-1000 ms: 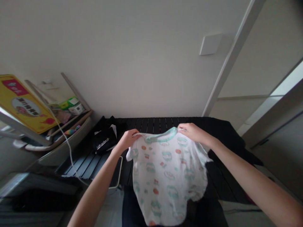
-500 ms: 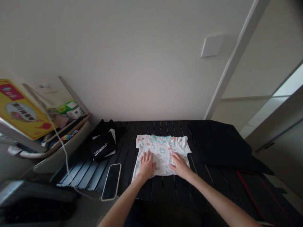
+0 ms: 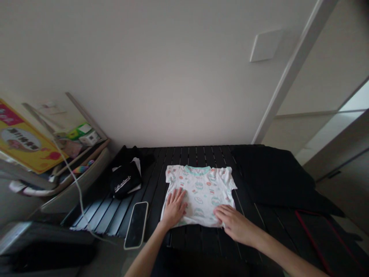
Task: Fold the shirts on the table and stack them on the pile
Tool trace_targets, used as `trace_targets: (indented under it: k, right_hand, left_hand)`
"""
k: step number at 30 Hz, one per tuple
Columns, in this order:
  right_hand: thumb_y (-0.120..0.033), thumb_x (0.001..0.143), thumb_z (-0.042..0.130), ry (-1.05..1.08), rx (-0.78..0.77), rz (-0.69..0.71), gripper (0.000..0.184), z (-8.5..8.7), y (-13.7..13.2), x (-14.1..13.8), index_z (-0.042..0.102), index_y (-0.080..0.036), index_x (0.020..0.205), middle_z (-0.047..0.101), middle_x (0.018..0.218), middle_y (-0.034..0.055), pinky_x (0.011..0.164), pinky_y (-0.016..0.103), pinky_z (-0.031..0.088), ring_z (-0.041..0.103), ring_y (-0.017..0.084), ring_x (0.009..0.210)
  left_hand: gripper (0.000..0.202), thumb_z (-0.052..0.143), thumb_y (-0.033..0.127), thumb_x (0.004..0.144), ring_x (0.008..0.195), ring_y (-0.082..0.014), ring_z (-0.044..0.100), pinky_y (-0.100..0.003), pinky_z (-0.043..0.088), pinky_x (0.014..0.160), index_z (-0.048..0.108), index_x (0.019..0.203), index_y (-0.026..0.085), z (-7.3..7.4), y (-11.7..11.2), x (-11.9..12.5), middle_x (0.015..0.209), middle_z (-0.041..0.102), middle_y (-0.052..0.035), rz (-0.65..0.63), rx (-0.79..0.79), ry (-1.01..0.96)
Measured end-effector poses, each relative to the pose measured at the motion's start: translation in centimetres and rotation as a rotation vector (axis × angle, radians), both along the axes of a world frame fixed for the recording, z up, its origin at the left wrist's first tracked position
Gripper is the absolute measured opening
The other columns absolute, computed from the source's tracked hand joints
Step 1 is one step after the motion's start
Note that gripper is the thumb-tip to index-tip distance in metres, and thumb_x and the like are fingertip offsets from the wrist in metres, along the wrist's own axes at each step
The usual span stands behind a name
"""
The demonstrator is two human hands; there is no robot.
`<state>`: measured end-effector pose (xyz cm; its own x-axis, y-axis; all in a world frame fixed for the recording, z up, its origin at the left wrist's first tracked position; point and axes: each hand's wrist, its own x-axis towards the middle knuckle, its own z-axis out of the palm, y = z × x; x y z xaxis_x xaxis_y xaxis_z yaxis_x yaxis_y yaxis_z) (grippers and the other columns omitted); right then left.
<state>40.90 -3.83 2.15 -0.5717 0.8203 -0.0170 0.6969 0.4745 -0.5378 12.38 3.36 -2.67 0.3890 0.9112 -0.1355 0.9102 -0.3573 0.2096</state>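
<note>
A small white T-shirt (image 3: 198,192) with a mint-green collar and a green and orange print lies spread on a black slatted table (image 3: 201,238), its collar toward the wall. My left hand (image 3: 174,207) rests flat on the shirt's lower left part, fingers stretched out. At the shirt's lower right corner, my right hand (image 3: 235,223) has its fingers curled together on the hem. The thumb is mostly hidden under the fingers.
Left of the shirt are a phone (image 3: 136,225) and a folded black garment with white lettering (image 3: 125,181). A dark cloth (image 3: 273,177) lies on the right. A white cable (image 3: 79,196) hangs near a bin of packages (image 3: 86,169) at the far left.
My right hand has drawn back from the shirt's middle to its lower right corner, and its fingers have closed. The shirt's lower edge lies closer to me and flatter. My left hand remains on the shirt.
</note>
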Motion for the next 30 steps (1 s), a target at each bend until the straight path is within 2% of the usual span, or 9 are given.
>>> trace_targets:
  k: [3, 7, 9, 13, 16, 20, 23, 27, 30]
  right_hand:
    - [-0.002, 0.061, 0.043, -0.055, -0.113, 0.114, 0.041, 1.0, -2.0, 1.6, 0.064, -0.024, 0.089, 0.067, 0.105, 0.0045, 0.101, 0.036, 0.036, 0.056, 0.021, 0.109]
    - [-0.014, 0.063, 0.054, -0.158, -0.26, 0.027, 0.011, 2.5, -2.3, 2.7, 0.062, -0.023, 0.065, 0.066, 0.07, 0.0005, 0.081, 0.033, 0.046, 0.063, 0.019, 0.075]
    - [-0.024, 0.072, 0.055, -0.125, -0.256, -0.045, 0.013, 2.8, -1.3, 2.2, 0.058, -0.022, 0.06, 0.061, 0.06, -0.0017, 0.072, 0.029, 0.046, 0.059, 0.016, 0.063]
    - [-0.034, 0.087, 0.045, -0.009, -0.006, -0.233, 0.026, 0.1, 0.6, -0.1, 0.064, -0.02, 0.095, 0.068, 0.105, 0.0081, 0.089, 0.034, 0.045, 0.061, 0.02, 0.097]
    - [-0.04, 0.089, 0.044, -0.066, 0.179, -0.38, 0.049, -3.8, 1.3, -1.6, 0.049, -0.018, 0.132, 0.04, 0.147, 0.014, 0.109, 0.046, 0.03, 0.035, 0.028, 0.135]
    - [-0.043, 0.091, 0.041, -0.165, 0.273, -0.404, 0.061, -7.2, 1.7, -2.0, 0.03, -0.023, 0.147, 0.023, 0.157, 0.0089, 0.114, 0.053, 0.017, 0.018, 0.029, 0.143]
    - [-0.041, 0.091, 0.041, -0.171, 0.295, -0.416, 0.063, -7.4, 1.7, -1.8, 0.026, -0.022, 0.149, 0.021, 0.157, 0.0087, 0.114, 0.053, 0.017, 0.017, 0.029, 0.143]
    - [-0.042, 0.089, 0.047, -0.111, 0.319, -0.464, 0.067, -5.6, 1.0, -3.3, 0.024, -0.027, 0.15, 0.011, 0.159, 0.0094, 0.112, 0.061, 0.015, 0.009, 0.035, 0.144]
    - [-0.048, 0.087, 0.05, -0.03, 0.221, -0.266, 0.068, -3.2, -0.4, -6.7, 0.024, -0.035, 0.149, -0.001, 0.16, 0.0072, 0.11, 0.065, 0.01, 0.003, 0.037, 0.144]
  left_hand:
    - [0.062, 0.04, 0.042, 0.092, 0.146, -0.024, 0.007, -0.045, 0.012, 0.119, 0.022, 0.15, 0.029, 0.2, 0.0, 0.0, 0.158, 0.013, 0.0027, 0.021, -0.017, 0.006]
    - [0.076, 0.045, 0.057, 0.087, 0.145, -0.0307, 0.0, -0.051, 0.009, 0.117, 0.018, 0.151, 0.026, 0.2, -1.4, 0.6, 0.159, 0.007, -0.001, 0.053, -0.044, 0.004]
    - [0.08, 0.044, 0.062, 0.085, 0.145, -0.0326, -0.002, -0.054, 0.008, 0.117, 0.017, 0.152, 0.025, 0.0, -2.4, 1.0, 0.159, 0.007, -0.0024, 0.067, -0.023, -0.001]
    - [0.077, 0.044, 0.061, 0.086, 0.145, -0.032, 0.004, -0.052, 0.012, 0.116, 0.022, 0.151, 0.026, -0.7, -3.4, 1.5, 0.159, 0.012, -0.004, 0.098, 0.014, -0.034]
    - [0.06, 0.036, 0.046, 0.094, 0.145, -0.0297, 0.011, -0.048, 0.02, 0.114, 0.026, 0.149, 0.026, -0.8, -2.0, 1.1, 0.159, 0.016, -0.0066, 0.301, 0.12, -0.063]
    - [0.055, 0.032, 0.042, 0.096, 0.144, -0.0345, 0.015, -0.052, 0.022, 0.111, 0.027, 0.149, 0.028, -0.5, 2.3, -0.3, 0.158, 0.016, -0.0113, 0.525, 0.191, -0.043]
    - [0.054, 0.032, 0.046, 0.095, 0.143, -0.0343, 0.016, -0.053, 0.019, 0.111, 0.03, 0.148, 0.032, -0.3, 5.3, -1.2, 0.157, 0.02, -0.0095, 0.513, 0.141, -0.028]
    - [0.052, 0.028, 0.049, 0.095, 0.144, -0.0329, 0.011, -0.057, 0.012, 0.112, 0.031, 0.146, 0.038, -0.3, 7.0, -1.7, 0.156, 0.026, -0.0007, 0.421, 0.068, -0.035]
    - [0.052, 0.025, 0.046, 0.096, 0.145, -0.0293, 0.009, -0.057, 0.008, 0.113, 0.028, 0.147, 0.037, -0.5, 7.2, -2.0, 0.154, 0.031, 0.0021, 0.38, 0.048, -0.055]
